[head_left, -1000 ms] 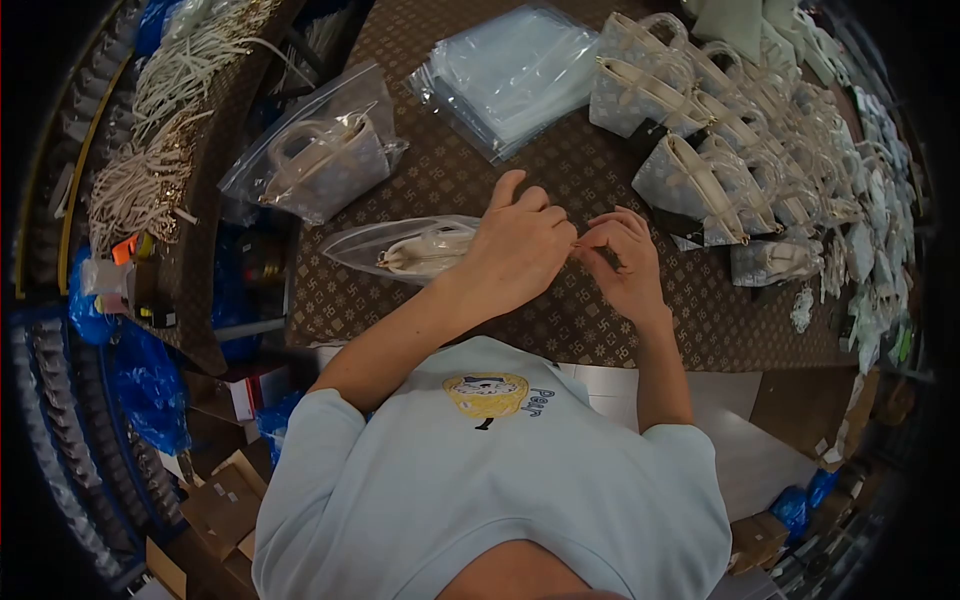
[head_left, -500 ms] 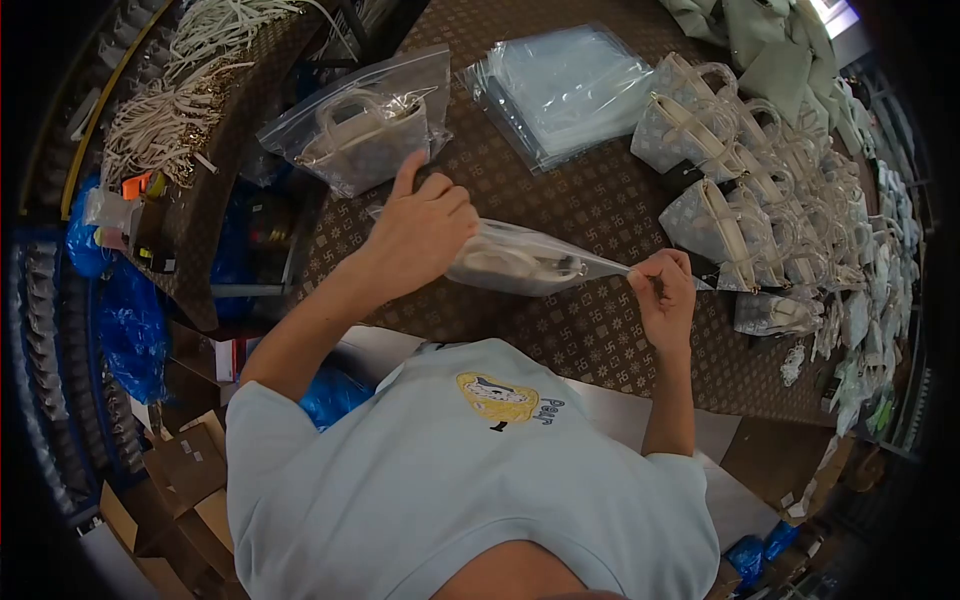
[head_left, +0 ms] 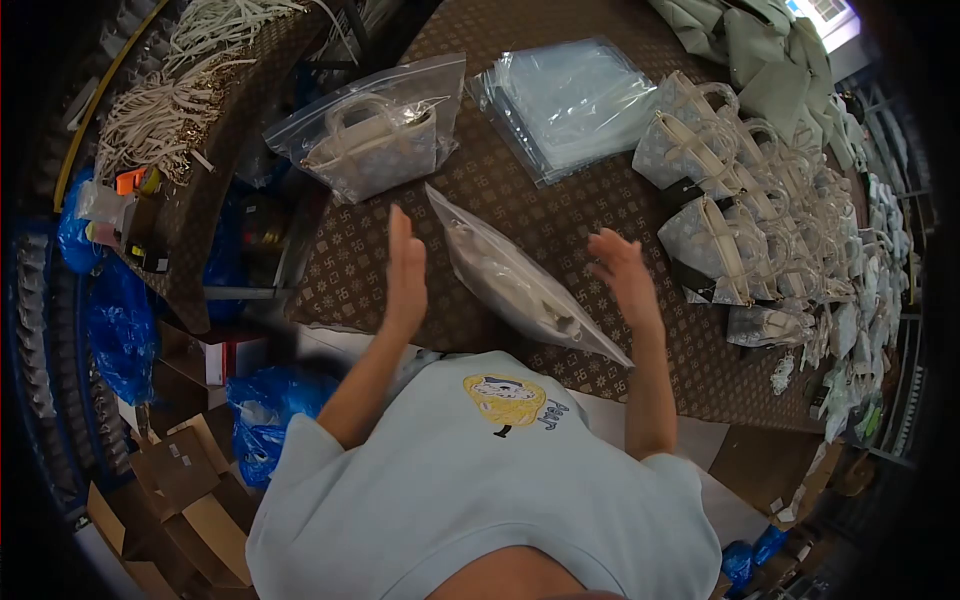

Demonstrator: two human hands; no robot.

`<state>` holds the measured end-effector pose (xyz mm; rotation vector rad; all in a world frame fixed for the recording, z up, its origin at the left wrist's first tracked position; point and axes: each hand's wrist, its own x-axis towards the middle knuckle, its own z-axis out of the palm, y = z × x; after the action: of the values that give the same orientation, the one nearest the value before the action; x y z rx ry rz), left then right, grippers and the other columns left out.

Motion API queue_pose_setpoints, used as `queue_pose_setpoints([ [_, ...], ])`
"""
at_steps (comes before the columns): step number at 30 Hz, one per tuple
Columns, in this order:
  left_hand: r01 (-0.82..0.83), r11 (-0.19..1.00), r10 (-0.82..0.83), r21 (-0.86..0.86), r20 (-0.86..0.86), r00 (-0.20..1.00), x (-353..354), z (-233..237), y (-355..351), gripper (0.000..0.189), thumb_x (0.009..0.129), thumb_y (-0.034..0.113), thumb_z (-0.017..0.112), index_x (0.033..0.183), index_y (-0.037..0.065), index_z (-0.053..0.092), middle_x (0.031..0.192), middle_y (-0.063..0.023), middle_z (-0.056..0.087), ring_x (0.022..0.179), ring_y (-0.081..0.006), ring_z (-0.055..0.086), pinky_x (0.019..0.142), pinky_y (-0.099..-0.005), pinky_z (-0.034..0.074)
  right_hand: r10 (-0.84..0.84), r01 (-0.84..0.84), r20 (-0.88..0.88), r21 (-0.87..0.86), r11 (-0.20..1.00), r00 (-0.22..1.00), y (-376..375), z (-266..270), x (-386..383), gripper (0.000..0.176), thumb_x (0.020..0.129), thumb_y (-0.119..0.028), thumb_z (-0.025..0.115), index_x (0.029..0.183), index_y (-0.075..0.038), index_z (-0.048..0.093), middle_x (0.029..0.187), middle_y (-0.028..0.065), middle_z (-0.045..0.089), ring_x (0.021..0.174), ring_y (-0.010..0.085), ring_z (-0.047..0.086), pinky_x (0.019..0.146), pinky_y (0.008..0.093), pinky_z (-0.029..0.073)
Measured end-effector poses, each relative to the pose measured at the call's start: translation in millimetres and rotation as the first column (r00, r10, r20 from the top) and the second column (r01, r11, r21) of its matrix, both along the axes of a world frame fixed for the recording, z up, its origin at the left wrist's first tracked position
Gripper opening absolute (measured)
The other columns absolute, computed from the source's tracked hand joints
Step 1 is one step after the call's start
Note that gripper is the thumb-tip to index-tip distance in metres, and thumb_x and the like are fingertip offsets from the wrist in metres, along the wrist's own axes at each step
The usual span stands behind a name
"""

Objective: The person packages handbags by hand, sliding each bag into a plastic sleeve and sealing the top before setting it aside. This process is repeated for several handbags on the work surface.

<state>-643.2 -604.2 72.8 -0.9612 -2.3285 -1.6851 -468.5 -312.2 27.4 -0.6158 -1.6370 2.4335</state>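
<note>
Brown and printed all over with small pale motifs, the table (head_left: 350, 265) spreads across the middle of a crowded workroom. Both hands are empty and lifted over its near part, the left hand (head_left: 406, 270) upright with its fingers straight and close together, the right hand (head_left: 630, 280) opposite it with fingers apart and slightly bent. Between them, touched by neither as far as the slight blur lets me judge, a clear plastic pouch (head_left: 520, 285) lies slantwise on the table, its far end toward the left and its near end below the right hand. Something pale shows through the plastic, too veiled to make out well.

Beyond the left hand stands a pale handbag (head_left: 380, 150) inside another clear bag, and to its right lies a stack of flat plastic sleeves (head_left: 570, 105). Farther right, pale handbags with looped handles (head_left: 705, 250) crowd together in rows, grey-green material (head_left: 775, 60) heaped behind them. On a side surface at the left rest bundles of cream straps (head_left: 160, 120); below hangs blue plastic (head_left: 125, 330), near open cardboard boxes (head_left: 185, 470).
</note>
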Motion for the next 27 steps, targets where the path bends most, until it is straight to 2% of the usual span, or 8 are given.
queue_pose_setpoints([
  [4,-0.054,0.997,0.044,0.062,0.158,0.986,52,-22,42,0.061,0.095,0.035,0.033,0.142,-0.002,0.018,0.149,-0.0182,0.018,0.138,-0.0312,0.017,0.112,-0.0392,0.009,0.285,-0.246,0.307,-0.161,0.956,0.908,-62,-36,-56,0.071,0.094,-0.058,0.029,0.141,-0.006,0.03,0.144,0.011,0.033,0.133,0.0204,0.03,0.108,0.0345,0.025],
  [9,-0.123,0.992,0.12,-0.016,0.381,0.917,69,-42,70,0.072,0.095,0.048,0.019,0.143,-0.004,0.013,0.147,-0.0246,0.016,0.138,-0.0374,0.009,0.111,-0.0426,0.007,0.371,-0.334,0.048,-0.339,0.879,0.927,-115,30,-73,0.076,0.093,-0.059,0.026,0.145,-0.005,0.017,0.149,0.0094,0.021,0.135,0.0197,0.023,0.11,0.0322,0.021],
  [12,-0.1,0.993,0.07,0.063,0.372,0.926,72,-35,69,0.069,0.094,0.044,0.028,0.143,-0.003,0.014,0.148,-0.0227,0.017,0.138,-0.0377,0.009,0.111,-0.0458,0.006,0.289,-0.302,-0.091,-0.238,0.923,0.953,-125,38,-65,0.074,0.094,-0.054,0.034,0.146,-0.005,0.013,0.15,0.0086,0.018,0.137,0.0185,0.019,0.11,0.0307,0.018],
  [14,-0.003,0.983,-0.082,0.181,0.458,0.885,68,-96,67,0.068,0.093,0.037,0.034,0.143,-0.002,0.014,0.149,-0.0218,0.014,0.138,-0.0384,0.008,0.111,-0.0486,0.005,0.374,-0.314,-0.064,0.427,0.848,0.925,-128,30,-59,0.068,0.091,-0.043,0.051,0.141,-0.004,0.028,0.143,0.0121,0.035,0.131,0.0212,0.033,0.104,0.0314,0.03],
  [16,0.086,0.947,-0.242,0.31,0.513,0.824,51,-92,60,0.068,0.091,0.031,0.041,0.144,-0.002,0.013,0.15,-0.0209,0.012,0.138,-0.0392,0.008,0.11,-0.0515,0.004,0.433,-0.432,0.129,0.524,0.734,0.892,-115,75,-61,0.058,0.086,-0.032,0.057,0.133,-0.003,0.039,0.128,0.0113,0.048,0.114,0.0209,0.047,0.094,0.0316,0.038],
  [18,0.163,0.987,-0.153,0.004,-0.306,0.94,14,2,43,0.06,0.082,0.02,0.057,0.137,0.009,0.037,0.142,-0.0133,0.035,0.137,-0.0333,0.02,0.109,-0.0554,0.002,0.439,-0.544,0.327,0.58,0.606,0.837,-113,99,-57,0.05,0.081,-0.02,0.063,0.125,-0.002,0.05,0.112,0.0105,0.061,0.097,0.0205,0.061,0.084,0.0317,0.047],
  [21,0.406,0.738,-0.626,-0.539,-0.321,0.711,-28,49,22,0.036,0.074,0.014,0.066,0.11,0.018,0.062,0.115,0.0,0.06,0.129,-0.024,0.037,0.111,-0.0547,0.003,0.245,-0.401,0.33,0.842,0.36,0.912,-124,106,-47,0.04,0.078,-0.023,0.066,0.112,-0.004,0.059,0.097,0.0126,0.065,0.083,0.0256,0.064,0.072,0.0328,0.05],
  [27,0.425,0.764,-0.631,-0.486,-0.421,0.651,-45,57,26,0.01,0.07,0.017,0.071,0.08,0.017,0.068,0.08,0.007,0.06,0.103,-0.0151,0.053,0.111,-0.0543,0.009,0.094,-0.132,0.123,0.987,0.095,0.988,-139,101,-41,0.024,0.077,-0.023,0.064,0.094,-0.006,0.065,0.08,0.0144,0.065,0.07,0.0271,0.065,0.059,0.0352,0.05],
])
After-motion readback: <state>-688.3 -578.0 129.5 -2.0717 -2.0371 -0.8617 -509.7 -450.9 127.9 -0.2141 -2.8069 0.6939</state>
